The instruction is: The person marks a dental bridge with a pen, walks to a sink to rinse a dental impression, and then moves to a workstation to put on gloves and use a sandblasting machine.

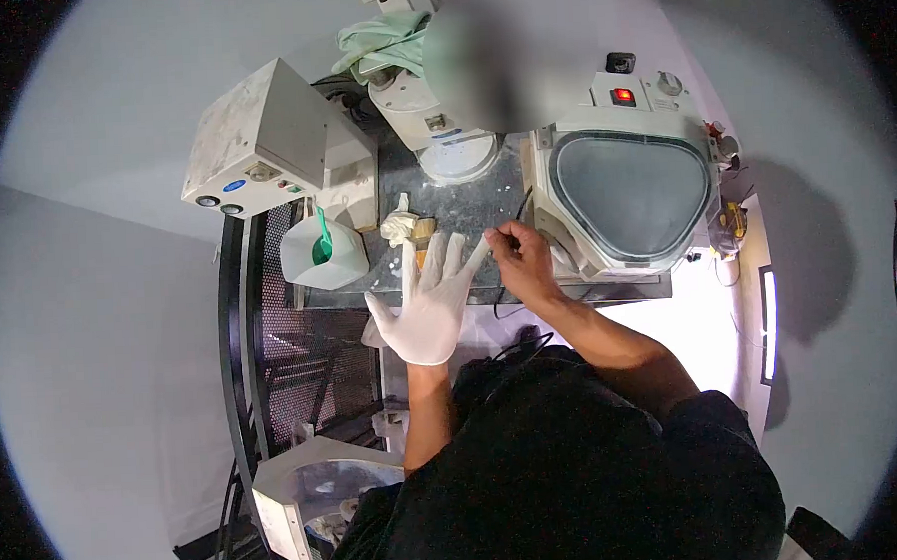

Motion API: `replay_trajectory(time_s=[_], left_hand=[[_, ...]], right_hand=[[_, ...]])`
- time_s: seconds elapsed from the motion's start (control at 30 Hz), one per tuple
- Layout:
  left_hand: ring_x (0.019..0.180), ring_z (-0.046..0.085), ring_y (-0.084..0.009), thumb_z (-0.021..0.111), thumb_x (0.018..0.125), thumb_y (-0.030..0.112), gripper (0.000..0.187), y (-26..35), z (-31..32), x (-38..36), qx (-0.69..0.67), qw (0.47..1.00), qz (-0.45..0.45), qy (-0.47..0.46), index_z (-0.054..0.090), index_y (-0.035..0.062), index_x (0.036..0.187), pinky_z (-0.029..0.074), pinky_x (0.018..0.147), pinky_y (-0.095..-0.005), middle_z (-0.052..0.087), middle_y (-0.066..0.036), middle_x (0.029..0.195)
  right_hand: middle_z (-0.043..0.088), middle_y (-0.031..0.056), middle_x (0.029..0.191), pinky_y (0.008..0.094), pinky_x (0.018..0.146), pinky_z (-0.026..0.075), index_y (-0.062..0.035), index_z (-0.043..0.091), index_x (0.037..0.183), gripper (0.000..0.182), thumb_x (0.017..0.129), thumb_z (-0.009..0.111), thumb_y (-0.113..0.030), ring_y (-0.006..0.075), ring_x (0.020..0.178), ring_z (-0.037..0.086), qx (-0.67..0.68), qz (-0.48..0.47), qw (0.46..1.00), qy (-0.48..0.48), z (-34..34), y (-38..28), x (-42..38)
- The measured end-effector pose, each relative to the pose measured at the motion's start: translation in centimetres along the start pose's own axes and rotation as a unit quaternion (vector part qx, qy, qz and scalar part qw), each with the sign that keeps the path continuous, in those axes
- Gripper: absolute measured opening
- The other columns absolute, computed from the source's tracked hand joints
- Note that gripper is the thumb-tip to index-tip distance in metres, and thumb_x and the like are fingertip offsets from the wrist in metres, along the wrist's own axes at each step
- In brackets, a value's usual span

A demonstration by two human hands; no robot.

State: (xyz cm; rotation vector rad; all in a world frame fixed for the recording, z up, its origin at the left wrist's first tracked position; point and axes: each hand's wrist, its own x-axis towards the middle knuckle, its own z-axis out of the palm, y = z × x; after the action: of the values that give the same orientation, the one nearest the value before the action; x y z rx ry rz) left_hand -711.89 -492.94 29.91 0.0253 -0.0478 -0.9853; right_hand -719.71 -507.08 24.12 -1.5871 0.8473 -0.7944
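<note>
A white glove (422,323) covers my left hand (428,306), whose fingers are spread with nothing in them. Bare and closed, my right hand (524,263) pinches the tip of the glove's finger on the side nearest to it. Just beyond the gloved fingertips, a crumpled white cloth or glove (399,225) lies on the dark worktop (485,203) beside a brush (424,230), partly hidden by my left fingers.
A white container (324,255) with a green scoop (322,228) stands at the left. Behind it is a boxy machine (252,138). At the right sits a cabinet (630,192) with a window and lit red switch. Green cloth (383,45) drapes over equipment at the back.
</note>
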Motion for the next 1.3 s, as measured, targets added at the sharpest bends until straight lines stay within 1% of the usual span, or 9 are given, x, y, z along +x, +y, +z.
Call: replay_trajectory(time_s=[0.17,0.47,0.67,0.7,0.83,1.0,1.13,1.2,1.3], left_hand=[[0.153,0.0,-0.0404,0.04,0.088,0.077,0.107,-0.1,0.6,0.9,0.052,0.998,-0.011,-0.017,0.016,-0.0021,0.157,-0.005,0.124,-0.0549,0.009,-0.022,0.166],[0.152,0.011,-0.037,0.017,0.085,0.087,0.105,0.8,-0.3,0.8,0.115,0.982,-0.064,-0.135,0.014,0.015,0.162,0.003,0.117,-0.0676,0.01,-0.021,0.166],[0.149,0.018,-0.0363,0.03,0.094,0.074,0.088,2.3,-4.6,2.6,-0.055,0.996,-0.044,0.046,0.019,0.0169,0.161,0.012,0.117,-0.0643,0.016,-0.02,0.164],[0.143,0.031,-0.0348,0.036,0.099,0.061,0.073,2.4,-6.6,2.9,0.202,0.979,-0.001,0.002,0.03,0.0184,0.158,0.022,0.115,-0.0624,0.033,-0.018,0.158],[0.122,0.055,-0.0295,0.04,0.103,0.051,0.052,2.0,-6.5,4.6,0.183,0.976,0.091,0.072,0.048,0.0185,0.142,0.038,0.103,-0.0597,0.057,-0.006,0.137],[0.133,0.047,-0.0281,0.05,0.101,0.045,0.056,4.7,-11.7,5.0,0.209,0.953,0.171,0.135,0.041,0.0154,0.148,0.04,0.106,-0.0551,0.049,-0.008,0.145],[0.14,0.043,-0.0331,0.054,0.101,0.037,0.061,2.3,-1.8,5.1,0.338,0.878,0.276,0.198,0.04,0.0051,0.15,0.04,0.112,-0.0506,0.038,-0.012,0.158],[0.14,0.044,-0.0324,0.056,0.1,0.031,0.062,2.2,0.9,4.8,0.304,0.907,0.293,-0.017,0.037,0.0005,0.151,0.041,0.113,-0.046,0.038,-0.015,0.157],[0.137,0.047,-0.0309,0.057,0.098,0.017,0.057,3.5,3.5,6.4,0.532,0.765,0.361,-0.039,0.039,-0.0032,0.148,0.042,0.112,-0.0412,0.042,-0.018,0.154]], right_hand=[[0.059,0.009,0.064,0.034,0.059,0.045,0.0012,0.064,0.083,0.026,0.092,0.07,-0.022,0.0152,0.061,0.054,0.033,0.028,0.997,-0.065,0.8,-0.4,-0.8],[0.059,0.0068,0.07,0.0324,0.061,0.046,-0.0013,0.063,0.094,0.018,0.092,0.068,-0.018,0.0153,0.065,0.056,0.026,0.0,0.998,-0.058,0.0,-1.2,-0.3],[0.06,0.0102,0.096,0.0359,0.071,0.054,-0.005,0.062,0.099,0.025,0.079,0.076,-0.013,0.0257,0.083,0.063,-0.045,-0.347,0.915,-0.201,-0.2,-4.3,-4.2],[0.059,0.0105,0.099,0.037,0.073,0.055,-0.0044,0.062,0.099,0.026,0.079,0.075,-0.013,0.0269,0.087,0.063,-0.069,-0.355,0.906,-0.219,0.1,-4.4,-4.8],[0.055,0.0106,0.102,0.0391,0.078,0.057,-0.0023,0.061,0.099,0.025,0.081,0.073,-0.014,0.0294,0.095,0.063,-0.145,-0.41,0.866,-0.247,1.3,-3.0,-5.0],[0.055,0.0095,0.098,0.0368,0.068,0.057,-0.0029,0.064,0.098,0.024,0.081,0.074,-0.015,0.0279,0.088,0.063,-0.233,-0.468,0.829,-0.197,2.3,-0.9,-4.8],[0.065,0.0173,0.092,0.0455,0.067,0.058,-0.0005,0.068,0.093,0.023,0.075,0.073,-0.015,0.0366,0.086,0.068,-0.328,-0.196,0.904,-0.19,3.1,-3.3,-4.6],[0.069,0.0236,0.085,0.0501,0.072,0.059,0.0044,0.07,0.089,0.026,0.072,0.071,-0.015,0.0409,0.084,0.071,-0.291,-0.045,0.921,-0.256,4.7,-4.1,-5.1],[0.069,0.0264,0.082,0.0534,0.074,0.057,0.0004,0.073,0.083,0.022,0.07,0.069,-0.017,0.0444,0.081,0.07,-0.274,-0.105,0.904,-0.311,4.2,-8.1,-7.4]])
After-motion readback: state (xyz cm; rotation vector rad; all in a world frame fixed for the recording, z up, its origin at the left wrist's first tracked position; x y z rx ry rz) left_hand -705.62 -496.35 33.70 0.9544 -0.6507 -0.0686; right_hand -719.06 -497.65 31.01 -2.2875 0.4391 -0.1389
